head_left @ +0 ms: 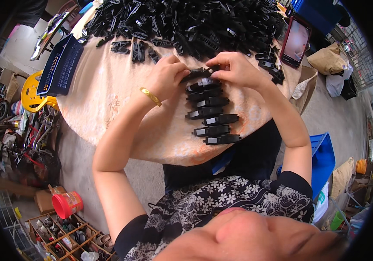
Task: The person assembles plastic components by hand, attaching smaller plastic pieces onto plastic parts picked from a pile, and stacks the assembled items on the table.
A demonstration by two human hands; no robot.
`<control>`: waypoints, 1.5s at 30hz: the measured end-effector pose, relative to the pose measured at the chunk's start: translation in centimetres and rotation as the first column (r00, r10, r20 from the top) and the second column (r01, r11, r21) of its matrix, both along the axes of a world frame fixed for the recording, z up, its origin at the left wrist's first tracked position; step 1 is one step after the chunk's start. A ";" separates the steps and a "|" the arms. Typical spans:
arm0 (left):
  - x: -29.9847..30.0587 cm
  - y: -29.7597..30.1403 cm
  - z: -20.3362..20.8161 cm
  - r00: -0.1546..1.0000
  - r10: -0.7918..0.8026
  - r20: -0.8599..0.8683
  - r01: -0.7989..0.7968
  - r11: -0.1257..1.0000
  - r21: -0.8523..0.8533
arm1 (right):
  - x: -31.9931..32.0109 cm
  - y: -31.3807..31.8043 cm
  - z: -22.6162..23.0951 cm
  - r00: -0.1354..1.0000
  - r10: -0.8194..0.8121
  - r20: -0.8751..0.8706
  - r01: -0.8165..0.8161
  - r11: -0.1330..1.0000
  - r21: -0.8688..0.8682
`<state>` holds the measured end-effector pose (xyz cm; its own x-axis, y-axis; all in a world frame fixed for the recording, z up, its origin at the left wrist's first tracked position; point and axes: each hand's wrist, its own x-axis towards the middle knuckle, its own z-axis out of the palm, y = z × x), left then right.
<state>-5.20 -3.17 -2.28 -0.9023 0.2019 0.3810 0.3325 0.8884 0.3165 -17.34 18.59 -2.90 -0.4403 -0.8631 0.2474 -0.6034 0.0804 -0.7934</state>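
My left hand [169, 79], with a gold bangle at its wrist, pinches one end of a dark plastic piece [196, 75]. At the other end, the fingers of my right hand [237, 71] are closed on the same piece. Just below my hands, a column of several black plastic parts [208, 113] lies on the cloth, stacked closely and slightly staggered, with pale faces showing on some. Beyond my hands spreads a large heap of loose black plastic parts [186, 26]. My fingers partly cover the held piece, so its exact kind cannot be made out.
A peach patterned cloth [95, 104] covers the round table. A phone [295, 42] in a red case stands at the right. Left of the table are a dark blue basket [60, 65] and a yellow stool [32, 91]; a blue bin [323, 152] stands at lower right.
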 end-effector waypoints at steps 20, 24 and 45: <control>0.3 1.0 0.7 0.977 0.080 0.195 -0.120 0.972 0.203 | 0.9 -0.5 0.8 0.845 -0.008 -0.535 0.010 1.000 0.001; 0.2 1.4 -0.5 0.995 0.018 0.099 -0.044 0.963 0.265 | 1.2 -1.3 -0.1 0.885 0.034 -0.465 -0.050 0.998 -0.023; -1.5 1.1 0.0 0.976 0.201 -0.082 -0.209 0.972 -0.104 | -4.7 4.9 0.1 0.434 -0.379 -0.817 0.699 0.714 0.040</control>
